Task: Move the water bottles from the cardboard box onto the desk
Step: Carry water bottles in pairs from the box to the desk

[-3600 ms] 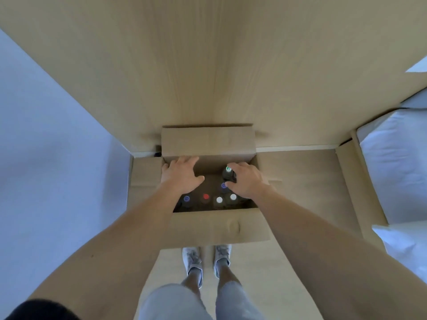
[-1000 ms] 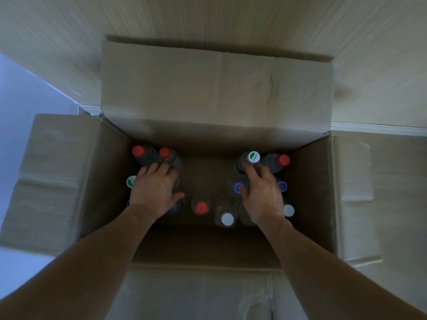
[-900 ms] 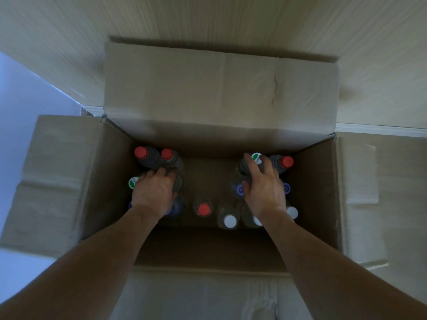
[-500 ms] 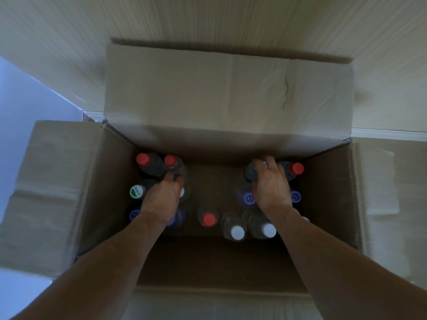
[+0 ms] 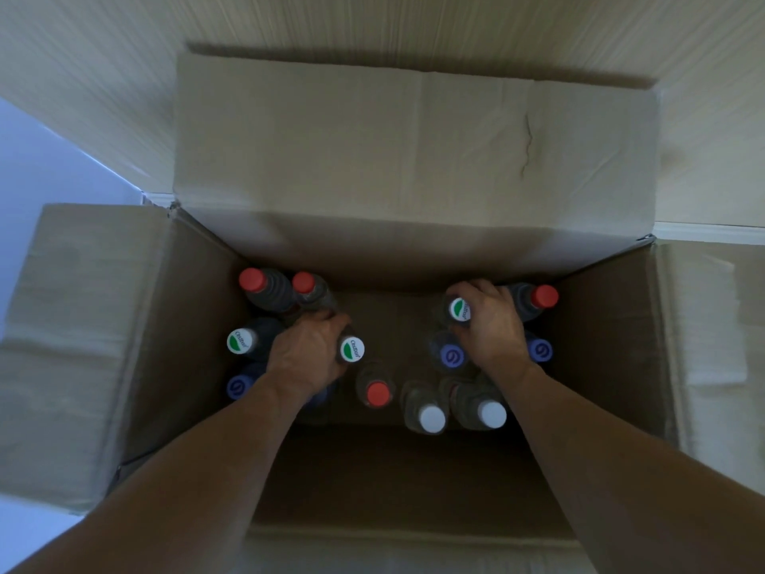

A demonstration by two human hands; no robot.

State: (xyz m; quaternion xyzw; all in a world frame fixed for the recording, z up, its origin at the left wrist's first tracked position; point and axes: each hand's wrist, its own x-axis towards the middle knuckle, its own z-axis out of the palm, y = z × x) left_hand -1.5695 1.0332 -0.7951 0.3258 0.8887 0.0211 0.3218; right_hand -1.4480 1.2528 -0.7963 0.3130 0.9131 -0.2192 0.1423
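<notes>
Gripped by the left hand [image 5: 306, 358] is one green-capped bottle [image 5: 352, 349]; another bottle [image 5: 459, 309] is gripped by the right hand [image 5: 492, 325], inside the cardboard box [image 5: 612, 325].

This looks like a plain indoor room, most likely in a home or a small office; the pictures do not settle which. A pale wood-grain panel [image 5: 414, 22] fills the top of the view, and a white strip [image 5: 703, 233] runs along its lower edge at the right, like a skirting board. A smooth, pale bluish wall [image 5: 49, 167] shows at the left. An open cardboard box [image 5: 414, 159] with its flaps spread wide holds capped bottles [image 5: 376, 393], which suggests unpacking of bought goods. The light is soft and dim, with no shop fittings, lab gear or tools in sight.
</notes>
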